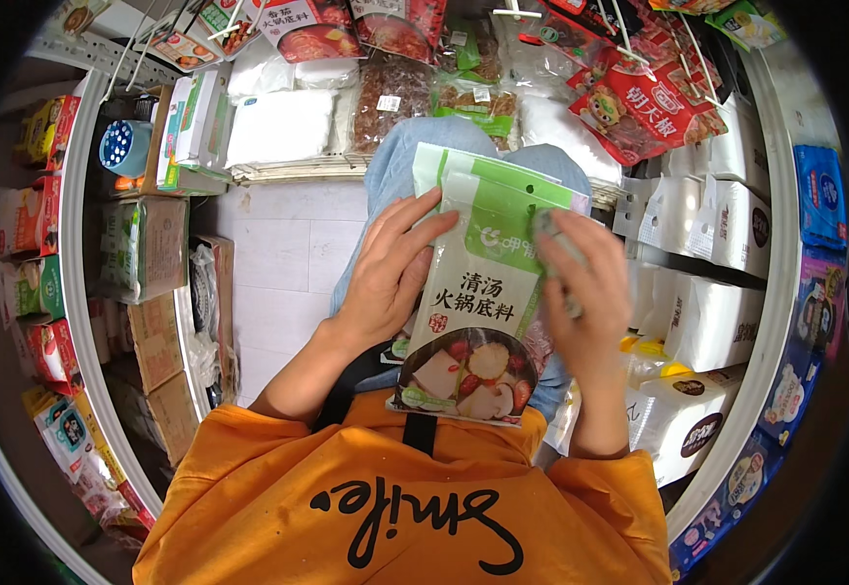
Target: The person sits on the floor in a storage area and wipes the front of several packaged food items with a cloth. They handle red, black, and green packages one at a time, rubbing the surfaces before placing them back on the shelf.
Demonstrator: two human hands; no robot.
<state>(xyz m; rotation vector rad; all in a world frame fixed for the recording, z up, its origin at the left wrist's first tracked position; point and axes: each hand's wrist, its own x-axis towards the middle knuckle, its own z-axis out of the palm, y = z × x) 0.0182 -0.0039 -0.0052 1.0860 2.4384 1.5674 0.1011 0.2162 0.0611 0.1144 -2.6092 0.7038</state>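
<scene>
A hot pot soup base packet (pixel 468 307) with a green top and a picture of food lies across my lap, with at least one more green-topped packet showing behind its upper edge. My left hand (pixel 395 263) holds its left edge, fingers spread over the plastic. My right hand (pixel 589 285), blurred by motion, is at the packet's upper right and has a crumpled greyish-green cloth (pixel 560 241) under its fingers. The cloth touches the packet near its punched hole.
Shelves surround me. Red packets (pixel 636 106) hang from white metal hooks ahead, above a low shelf with bagged goods (pixel 278 128). Wrapped white paper rolls (pixel 717 314) fill the right shelf. Cardboard boxes (pixel 154 340) and a blue cup (pixel 125 146) stand at the left, beside pale floor tiles (pixel 271 256).
</scene>
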